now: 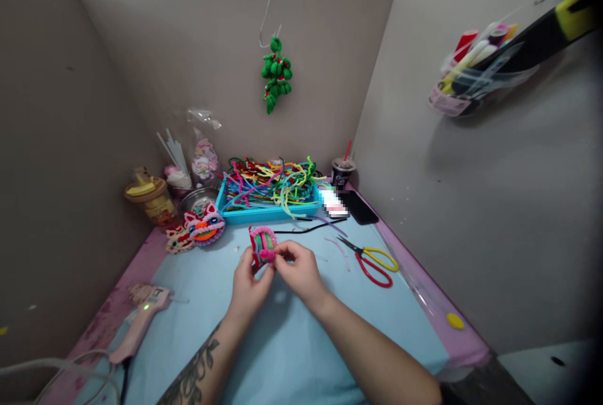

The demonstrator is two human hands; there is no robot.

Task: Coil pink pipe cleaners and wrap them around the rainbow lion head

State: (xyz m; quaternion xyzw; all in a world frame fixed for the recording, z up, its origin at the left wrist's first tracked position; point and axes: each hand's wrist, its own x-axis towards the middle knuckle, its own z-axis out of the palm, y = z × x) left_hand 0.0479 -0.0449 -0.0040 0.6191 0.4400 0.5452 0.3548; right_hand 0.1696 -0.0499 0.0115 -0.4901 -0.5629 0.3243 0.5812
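Hands together over the middle of the light blue mat (301, 342), both pinched on one small pipe-cleaner craft piece (262, 245). Left hand (249, 287) gripping it from below and behind, fingers closed round the red and pink rim. Right hand (300, 272) nipping the pink fuzzy tuft at the front, fingertips (282, 253) shut tight on it, right up against the left thumb. Piece held upright, just above the mat, striped pink, red and green. Straight behind, a turquoise tray (264, 213) heaped with tangled pipe cleaners (271, 180) in every colour. Left of the tray, a finished lion-head figure (205, 224) lying flat, a glass jar (151, 199) with a yellow lid further back. Red and yellow scissors (374, 260) lying open to the right, near the hands but apart from them. Pink glue gun (139, 323) on the near left, green light glowing. Black phone (360, 207) by the right wall, dark cup with a straw (342, 171) just behind it. Green pipe-cleaner ornament (276, 73) dangling from a hook on the back partition.
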